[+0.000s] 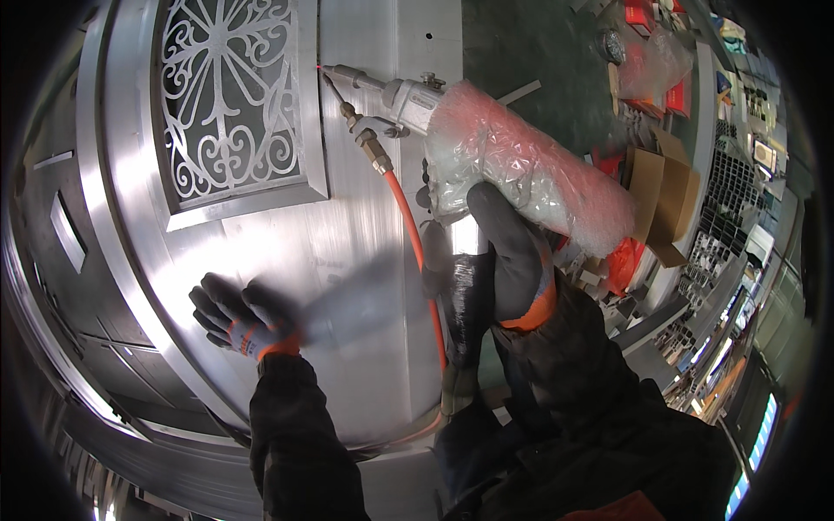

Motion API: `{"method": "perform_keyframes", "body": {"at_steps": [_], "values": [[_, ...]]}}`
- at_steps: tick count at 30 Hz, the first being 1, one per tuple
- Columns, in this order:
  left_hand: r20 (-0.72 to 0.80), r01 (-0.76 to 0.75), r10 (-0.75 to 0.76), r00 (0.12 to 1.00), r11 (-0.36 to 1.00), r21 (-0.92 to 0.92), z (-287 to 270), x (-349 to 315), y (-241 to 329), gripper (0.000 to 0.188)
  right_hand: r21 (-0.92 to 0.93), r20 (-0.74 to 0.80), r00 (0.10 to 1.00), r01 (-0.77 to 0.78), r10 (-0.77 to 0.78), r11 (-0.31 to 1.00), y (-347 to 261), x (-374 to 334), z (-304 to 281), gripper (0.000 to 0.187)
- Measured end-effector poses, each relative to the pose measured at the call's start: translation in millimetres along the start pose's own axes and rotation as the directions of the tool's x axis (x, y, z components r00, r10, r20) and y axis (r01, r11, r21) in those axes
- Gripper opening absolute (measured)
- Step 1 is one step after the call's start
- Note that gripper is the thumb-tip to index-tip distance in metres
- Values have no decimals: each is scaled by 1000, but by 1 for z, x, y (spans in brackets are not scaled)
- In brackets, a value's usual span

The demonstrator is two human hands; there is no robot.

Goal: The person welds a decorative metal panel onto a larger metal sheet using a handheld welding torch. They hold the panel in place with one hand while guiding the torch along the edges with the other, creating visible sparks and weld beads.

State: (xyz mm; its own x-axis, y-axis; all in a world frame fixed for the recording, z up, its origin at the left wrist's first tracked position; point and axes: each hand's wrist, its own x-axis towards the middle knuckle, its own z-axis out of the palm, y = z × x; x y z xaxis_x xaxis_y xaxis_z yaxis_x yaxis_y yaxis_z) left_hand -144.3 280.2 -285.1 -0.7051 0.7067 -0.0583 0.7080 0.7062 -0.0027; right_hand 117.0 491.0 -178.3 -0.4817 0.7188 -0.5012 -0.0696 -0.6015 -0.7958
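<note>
Small dark marks show on the silvery body of the hand-held tool (415,104), close to 12 o'clock, too tiny to make out. The left hand (243,317), between 8 and 9 o'clock, wears a grey glove with similarly unreadable printing near its orange cuff. Pale marks on the red boxes (638,17), between 1 and 2 o'clock, are too blurred to read.

The right hand (512,252), also gloved, sits off centre toward 3 o'clock, closed around the tool's dark, shiny handle, some fingers partly hidden. The left hand's fingers are slightly apart over the brushed metal panel (365,347); whether the palm touches it, I cannot tell.

Red-tinted bubble wrap (539,165) at 2 o'clock hides much of the tool. Its tip, with a red glint, stands at 11 o'clock beside the frame of a scrollwork grille (219,108). An orange-red hose (412,227) hangs from a brass fitting (375,154) and runs toward 6 o'clock between the hands, across the panel. Beyond the wrap, between 2 and 3 o'clock, is an opened cardboard box (651,195).
</note>
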Motion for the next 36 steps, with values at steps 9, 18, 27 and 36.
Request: {"method": "perform_keyframes", "body": {"at_steps": [9, 18, 27, 36], "values": [[15, 1, -1, 1000, 1000, -28, -2, 0, 0, 77, 122, -85, 987, -125, 136, 985, -6, -3, 15, 52], [2, 12, -12, 1000, 999, -50, 1, 0, -1, 77, 141, -103, 986, -117, 133, 983, -7, -2, 19, 47], [3, 16, -16, 1000, 999, -48, 1, -1, -1, 76, 164, -91, 976, -182, 198, 970, -10, 0, 16, 51], [-21, -31, 31, 999, 999, 16, -4, -2, 3, 68, 179, -124, 974, -168, 192, 969, -14, -5, 19, 45]]}}
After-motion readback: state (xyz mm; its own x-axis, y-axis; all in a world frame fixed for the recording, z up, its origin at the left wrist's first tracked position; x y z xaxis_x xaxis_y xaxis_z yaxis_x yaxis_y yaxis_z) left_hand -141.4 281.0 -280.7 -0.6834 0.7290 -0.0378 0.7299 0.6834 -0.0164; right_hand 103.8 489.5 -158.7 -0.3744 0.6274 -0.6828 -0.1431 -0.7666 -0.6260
